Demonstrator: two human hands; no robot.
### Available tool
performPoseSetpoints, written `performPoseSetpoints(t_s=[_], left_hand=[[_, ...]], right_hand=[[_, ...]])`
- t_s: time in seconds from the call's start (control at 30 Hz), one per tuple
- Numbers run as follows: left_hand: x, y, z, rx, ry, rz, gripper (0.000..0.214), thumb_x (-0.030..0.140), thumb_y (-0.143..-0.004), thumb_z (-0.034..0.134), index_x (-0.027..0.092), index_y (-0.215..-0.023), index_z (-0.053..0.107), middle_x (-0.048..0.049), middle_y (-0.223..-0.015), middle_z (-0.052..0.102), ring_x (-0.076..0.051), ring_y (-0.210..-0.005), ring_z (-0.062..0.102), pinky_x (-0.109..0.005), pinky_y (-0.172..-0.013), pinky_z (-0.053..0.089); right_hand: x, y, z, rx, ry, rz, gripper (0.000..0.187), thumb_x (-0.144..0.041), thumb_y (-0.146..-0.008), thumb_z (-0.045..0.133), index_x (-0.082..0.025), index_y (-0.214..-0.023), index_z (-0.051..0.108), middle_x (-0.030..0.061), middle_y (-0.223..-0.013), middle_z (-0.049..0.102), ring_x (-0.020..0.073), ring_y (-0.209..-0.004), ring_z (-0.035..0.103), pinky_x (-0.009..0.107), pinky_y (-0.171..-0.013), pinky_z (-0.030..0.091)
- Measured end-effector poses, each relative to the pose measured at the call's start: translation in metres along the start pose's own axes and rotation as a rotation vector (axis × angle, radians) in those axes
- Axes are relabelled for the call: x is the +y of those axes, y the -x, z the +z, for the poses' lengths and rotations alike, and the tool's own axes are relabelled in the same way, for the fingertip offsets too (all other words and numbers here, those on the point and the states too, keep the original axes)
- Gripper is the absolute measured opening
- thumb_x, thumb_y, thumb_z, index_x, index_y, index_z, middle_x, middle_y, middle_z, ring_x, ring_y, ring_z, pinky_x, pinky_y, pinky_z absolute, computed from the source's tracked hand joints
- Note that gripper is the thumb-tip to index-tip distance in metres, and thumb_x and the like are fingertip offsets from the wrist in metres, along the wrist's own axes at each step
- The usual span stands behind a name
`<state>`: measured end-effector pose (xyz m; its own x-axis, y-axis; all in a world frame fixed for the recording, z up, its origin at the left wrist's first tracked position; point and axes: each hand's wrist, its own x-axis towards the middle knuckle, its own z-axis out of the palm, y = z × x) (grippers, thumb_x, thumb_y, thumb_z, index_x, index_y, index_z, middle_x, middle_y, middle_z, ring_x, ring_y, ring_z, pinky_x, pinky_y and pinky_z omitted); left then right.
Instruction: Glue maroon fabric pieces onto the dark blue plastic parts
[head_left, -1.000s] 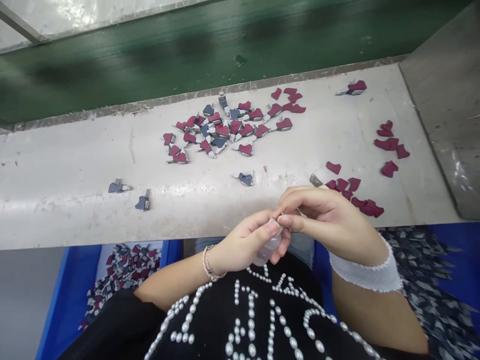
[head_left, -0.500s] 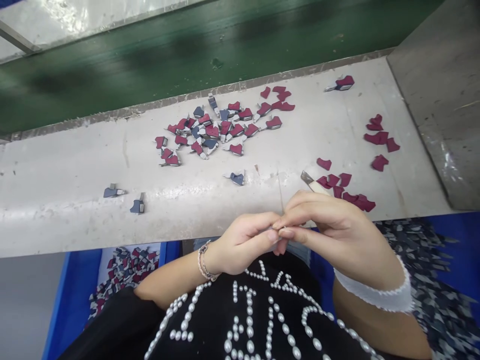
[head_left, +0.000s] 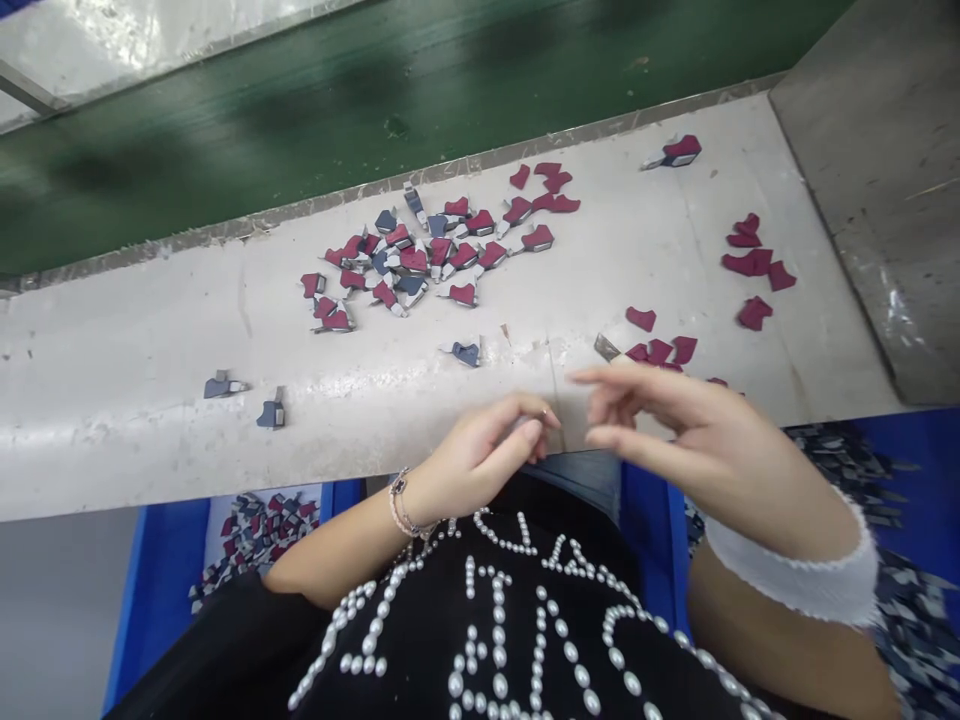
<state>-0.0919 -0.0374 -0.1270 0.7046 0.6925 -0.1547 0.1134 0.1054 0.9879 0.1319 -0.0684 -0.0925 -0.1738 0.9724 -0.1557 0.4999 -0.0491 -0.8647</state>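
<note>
We find the left hand (head_left: 480,455) loosely curled and the right hand (head_left: 694,445) spread narrowly, both apparently empty, just short of the maroon fabric pieces (head_left: 660,351) on the white bench (head_left: 150,430); these appear light and limp, best pinched by an edge.

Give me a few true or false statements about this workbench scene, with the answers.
1. The left hand wears a beaded bracelet. True.
2. The right hand is clenched in a fist. False: its fingers are spread open.
3. A blue bin of red-and-grey pieces sits below the white bench. True.
4. The white cuff is on the left wrist. False: it is on the right wrist.
</note>
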Motion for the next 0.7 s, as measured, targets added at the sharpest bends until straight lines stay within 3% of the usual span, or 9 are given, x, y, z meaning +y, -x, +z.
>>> performPoseSetpoints(t_s=[0.1, 0.2, 0.3, 0.4, 0.5, 0.57, 0.63, 0.7], left_hand=[[-0.014, -0.004, -0.003, 0.127, -0.335, -0.130, 0.022, 0.039, -0.097, 0.051, 0.022, -0.109, 0.049, -0.0004, -0.085, 0.061, -0.014, -0.069, 0.057, -0.030, -0.069, 0.048], [-0.025, -0.007, 0.001, 0.149, -0.550, -0.120, 0.019, 0.037, -0.097, 0.051, 0.021, -0.107, 0.049, -0.0019, -0.090, 0.062, -0.015, -0.074, 0.059, -0.031, -0.069, 0.050], [-0.027, -0.009, 0.008, 0.186, -0.715, -0.010, 0.016, 0.034, -0.099, 0.051, 0.019, -0.102, 0.054, -0.0048, -0.099, 0.062, -0.018, -0.089, 0.062, -0.032, -0.078, 0.053], [-0.026, -0.011, 0.014, 0.244, -0.810, 0.026, 0.017, 0.034, -0.097, 0.055, 0.019, -0.103, 0.060, -0.0042, -0.096, 0.064, -0.018, -0.085, 0.064, -0.032, -0.073, 0.054], [-0.024, -0.014, 0.016, 0.301, -0.683, 0.120, 0.018, 0.034, -0.093, 0.063, 0.020, -0.105, 0.064, -0.0034, -0.096, 0.070, -0.016, -0.085, 0.068, -0.030, -0.074, 0.056], [-0.023, -0.016, 0.017, 0.344, -0.495, 0.215, 0.018, 0.030, -0.089, 0.069, 0.020, -0.104, 0.067, -0.0033, -0.096, 0.073, -0.015, -0.091, 0.070, -0.030, -0.083, 0.058], [-0.022, -0.017, 0.020, 0.374, -0.246, 0.240, 0.016, 0.026, -0.087, 0.073, 0.021, -0.101, 0.069, -0.0037, -0.100, 0.076, -0.016, -0.103, 0.071, -0.032, -0.096, 0.058], [-0.021, -0.016, 0.024, 0.373, 0.035, 0.167, 0.011, 0.022, -0.086, 0.073, 0.021, -0.096, 0.069, -0.0041, -0.105, 0.077, -0.018, -0.113, 0.070, -0.035, -0.101, 0.057]], right_hand=[[0.043, -0.001, 0.005, 0.243, 0.360, 0.215, 0.045, -0.053, -0.090, 0.061, -0.018, -0.118, 0.060, 0.0095, -0.102, 0.065, 0.0235, -0.091, 0.063, 0.037, -0.079, 0.053], [0.076, -0.004, 0.016, 0.311, 0.525, 0.252, 0.039, -0.040, -0.088, 0.061, -0.010, -0.113, 0.060, 0.0179, -0.108, 0.060, 0.0333, -0.104, 0.056, 0.051, -0.094, 0.047], [0.089, -0.006, 0.022, 0.319, 0.582, 0.249, 0.036, -0.034, -0.090, 0.057, -0.009, -0.115, 0.058, 0.0182, -0.109, 0.057, 0.0320, -0.106, 0.053, 0.050, -0.097, 0.046], [0.090, -0.006, 0.020, 0.312, 0.604, 0.243, 0.030, -0.035, -0.091, 0.054, -0.010, -0.109, 0.058, 0.0171, -0.104, 0.057, 0.0313, -0.101, 0.053, 0.049, -0.093, 0.047], [0.089, -0.004, 0.016, 0.296, 0.595, 0.229, 0.025, -0.032, -0.094, 0.046, -0.011, -0.100, 0.060, 0.0169, -0.100, 0.058, 0.0322, -0.100, 0.053, 0.051, -0.094, 0.044], [0.084, -0.001, 0.014, 0.288, 0.562, 0.218, 0.030, -0.033, -0.095, 0.045, -0.009, -0.108, 0.059, 0.0191, -0.105, 0.057, 0.0348, -0.105, 0.052, 0.054, -0.097, 0.042], [0.075, 0.004, 0.016, 0.258, 0.489, 0.195, 0.043, -0.040, -0.095, 0.049, -0.007, -0.121, 0.056, 0.0207, -0.115, 0.056, 0.0367, -0.112, 0.050, 0.056, -0.100, 0.040], [0.061, 0.008, 0.022, 0.155, 0.362, 0.141, 0.061, -0.054, -0.089, 0.060, -0.013, -0.134, 0.049, 0.0168, -0.128, 0.054, 0.0345, -0.120, 0.050, 0.053, -0.105, 0.041]])
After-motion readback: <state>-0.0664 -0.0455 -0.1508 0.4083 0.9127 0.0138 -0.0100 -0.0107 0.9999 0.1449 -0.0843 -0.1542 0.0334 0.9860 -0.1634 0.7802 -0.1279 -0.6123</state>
